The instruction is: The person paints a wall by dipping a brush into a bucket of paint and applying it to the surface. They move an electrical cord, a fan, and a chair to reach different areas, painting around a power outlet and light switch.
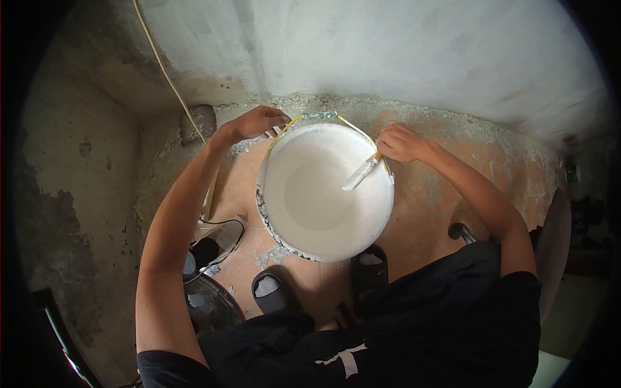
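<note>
Bucket [261, 197]: round, white, upright on the floor, outer rim spattered dark. Filled nearly to the brim with smooth white liquid [317, 197], with a shallow dip at centre. Yellow wire handle [282, 132] with green grip lies back over the far rim. Stick [359, 175]: coated white, tilted, lower end in the liquid, upper end at the right rim.

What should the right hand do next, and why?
Probably sweep the stick around through the white paint: the right hand has its coated tip dipped near the bucket wall, and the left hand grips its rim.
</note>
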Demonstrator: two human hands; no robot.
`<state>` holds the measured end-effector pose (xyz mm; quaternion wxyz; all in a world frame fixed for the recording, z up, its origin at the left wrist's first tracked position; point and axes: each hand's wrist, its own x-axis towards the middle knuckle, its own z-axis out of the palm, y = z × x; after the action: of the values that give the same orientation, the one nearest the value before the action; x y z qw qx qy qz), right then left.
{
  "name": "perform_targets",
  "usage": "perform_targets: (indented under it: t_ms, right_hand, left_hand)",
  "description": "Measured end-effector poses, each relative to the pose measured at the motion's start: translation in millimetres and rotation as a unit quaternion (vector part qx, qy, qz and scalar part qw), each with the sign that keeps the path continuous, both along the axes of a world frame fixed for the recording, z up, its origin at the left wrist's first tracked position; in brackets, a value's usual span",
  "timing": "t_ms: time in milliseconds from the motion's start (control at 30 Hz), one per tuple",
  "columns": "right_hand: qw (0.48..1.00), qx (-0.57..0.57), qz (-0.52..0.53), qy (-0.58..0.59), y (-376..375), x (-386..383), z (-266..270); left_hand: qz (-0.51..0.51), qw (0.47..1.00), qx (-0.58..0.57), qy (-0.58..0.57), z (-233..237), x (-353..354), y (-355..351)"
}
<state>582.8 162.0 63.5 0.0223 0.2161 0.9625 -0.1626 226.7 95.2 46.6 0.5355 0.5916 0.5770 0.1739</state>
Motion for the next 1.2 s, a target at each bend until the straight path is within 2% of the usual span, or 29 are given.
perform_targets:
  t_ms: [67, 267, 600, 667, 800, 1000, 1200]
  right_hand:
    - [1.0, 0.004, 0.002, -0.007, 0.5, 0.4, -0.4]
    - [1.0, -0.002, 0.004, -0.005, 3.5, 2.3, -6.4]
    - [1.0, -0.012, 0.0, 0.006, 2.1, 0.4, -4.7]
    - [1.0, -0.009, 0.0, 0.008, 2.6, 0.2, -5.6]
    - [1.0, -0.019, 0.0, -0.006, 2.0, -1.5, -1.9]
    - [1.0, -0.015, 0.004, -0.002, 2.1, -1.1, -2.5]
    - [1.0, -0.011, 0.001, -0.02, 2.3, -2.6, 0.1]
  left_hand:
    - [-0.051, 0.998, -0.026, 0.019, 2.4, -1.6, -0.6]
    - [-0.088, 0.996, -0.001, 0.022, 1.8, -2.2, -4.3]
    - [-0.082, 0.996, 0.011, 0.026, -10.7, 1.4, -7.3]
    - [-0.037, 0.999, 0.005, -0.027, -13.8, 4.7, -12.6]
    - [-0.041, 0.999, 0.013, -0.018, -14.8, 7.5, -14.9]
    - [-0.033, 0.999, 0.044, -0.002, -15.7, 9.6, -18.6]
    - [-0.027, 0.995, 0.089, -0.04, -9.8, 13.0, -28.4]
